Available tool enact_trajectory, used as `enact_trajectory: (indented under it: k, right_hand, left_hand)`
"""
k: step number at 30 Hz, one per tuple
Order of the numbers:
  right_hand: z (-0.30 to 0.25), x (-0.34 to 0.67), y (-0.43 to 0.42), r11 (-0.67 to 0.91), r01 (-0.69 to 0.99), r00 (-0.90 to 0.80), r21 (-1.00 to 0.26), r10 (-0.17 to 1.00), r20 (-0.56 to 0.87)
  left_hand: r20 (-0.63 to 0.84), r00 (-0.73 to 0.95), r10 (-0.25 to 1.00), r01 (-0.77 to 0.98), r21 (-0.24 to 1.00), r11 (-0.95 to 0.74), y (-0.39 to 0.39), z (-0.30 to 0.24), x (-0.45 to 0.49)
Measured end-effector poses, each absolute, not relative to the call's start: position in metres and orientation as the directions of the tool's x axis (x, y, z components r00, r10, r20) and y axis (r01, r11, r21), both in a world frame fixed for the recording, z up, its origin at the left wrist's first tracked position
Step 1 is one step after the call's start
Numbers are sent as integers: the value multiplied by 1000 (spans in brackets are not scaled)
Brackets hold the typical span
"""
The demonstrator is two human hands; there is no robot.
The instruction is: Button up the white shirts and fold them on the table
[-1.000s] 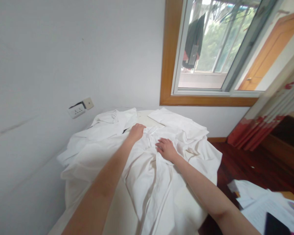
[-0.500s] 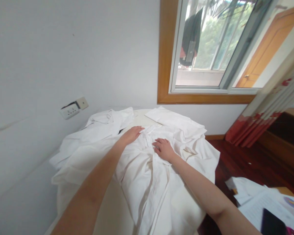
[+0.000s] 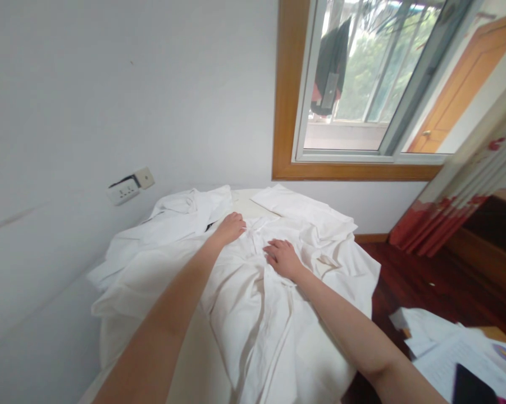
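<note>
A rumpled white garment (image 3: 236,308), perhaps a shirt or coat, lies over the cream-covered surface (image 3: 197,359), its long folds running toward me. My left hand (image 3: 232,227) is at its far part, fingers curled down and closed on a pinch of the cloth. To the right, my right hand (image 3: 283,258) rests palm down on the garment with its fingers slightly spread. Between the two hands the fabric is gathered into creases. Part of the cloth under both palms is hidden.
Another white cloth (image 3: 181,210) is heaped at the back left, and a folded white cloth (image 3: 299,205) lies at the back right. A wall socket (image 3: 124,191) is on the left. Papers (image 3: 450,348) and a dark phone-like object (image 3: 472,387) are low right, near the curtain (image 3: 429,219).
My left hand's fingers have gone from stretched out to curled on the cloth, with the hand lifting slightly. The right hand stays in place.
</note>
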State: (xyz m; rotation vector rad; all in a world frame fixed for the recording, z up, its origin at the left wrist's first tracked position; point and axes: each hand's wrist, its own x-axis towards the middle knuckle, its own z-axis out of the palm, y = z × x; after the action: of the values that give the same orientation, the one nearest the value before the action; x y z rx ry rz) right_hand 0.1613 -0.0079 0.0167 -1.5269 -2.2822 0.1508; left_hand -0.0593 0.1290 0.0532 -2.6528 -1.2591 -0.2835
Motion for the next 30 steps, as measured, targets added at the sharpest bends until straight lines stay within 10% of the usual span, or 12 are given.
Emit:
enact_trajectory:
  k: [8, 30]
  right_hand:
    - [15, 161, -8, 399, 868, -325, -296, 907, 269]
    - [25, 158, -1, 345, 910, -289, -229, 925, 247]
  left_hand:
    - [393, 432, 812, 902, -176, -395, 124, 45, -51]
    - [272, 286, 919, 935, 132, -330, 132, 24, -12]
